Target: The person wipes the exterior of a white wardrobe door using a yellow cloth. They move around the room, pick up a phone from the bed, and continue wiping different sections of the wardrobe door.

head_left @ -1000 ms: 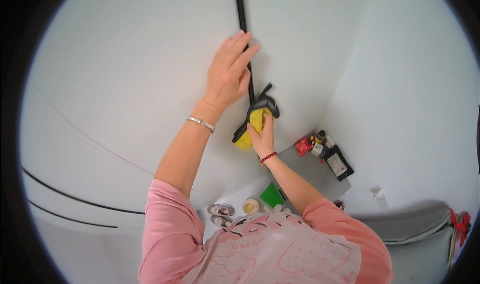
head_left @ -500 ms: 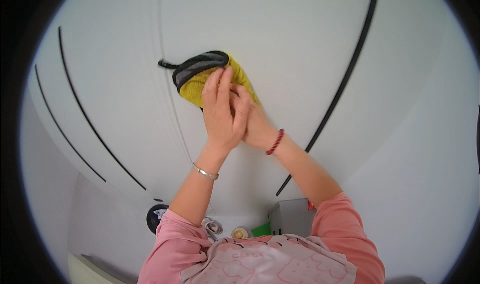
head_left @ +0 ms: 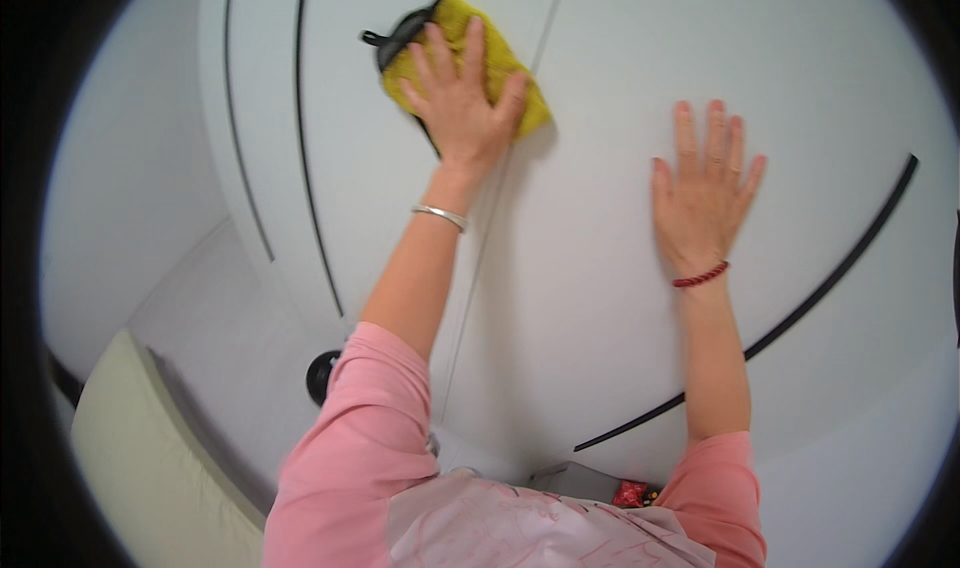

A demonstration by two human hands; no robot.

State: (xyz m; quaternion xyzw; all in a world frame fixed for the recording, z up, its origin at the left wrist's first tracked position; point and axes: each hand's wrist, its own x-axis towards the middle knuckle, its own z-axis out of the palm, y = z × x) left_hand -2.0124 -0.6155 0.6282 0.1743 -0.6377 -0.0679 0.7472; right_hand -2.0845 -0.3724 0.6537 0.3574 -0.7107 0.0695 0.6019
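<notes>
A yellow plush cleaning cloth (head_left: pixel 500 53) with a grey underside, black edging and a small black loop lies against a white cabinet door (head_left: pixel 600 238), across the seam between two panels. My left hand (head_left: pixel 462 108) is spread flat over it, pressing it to the surface with fingers apart. A silver bangle circles that wrist. Off to the right, my right hand (head_left: pixel 705 193) rests palm down on the white panel, holding nothing, its fingers stretched out and apart. A red braided bracelet is on the right wrist.
A long black handle strip (head_left: pixel 835 293) curves across the right panel; two thinner black strips (head_left: pixel 305 158) run along the left. A pale green padded edge (head_left: pixel 150 458) stands lower left. Near my body are a black round object (head_left: pixel 320 378) and a grey box (head_left: pixel 575 481).
My hands were together on the cloth and have parted. The left has carried the cloth up the door, and it lies more spread out; the right has moved onto the right panel.
</notes>
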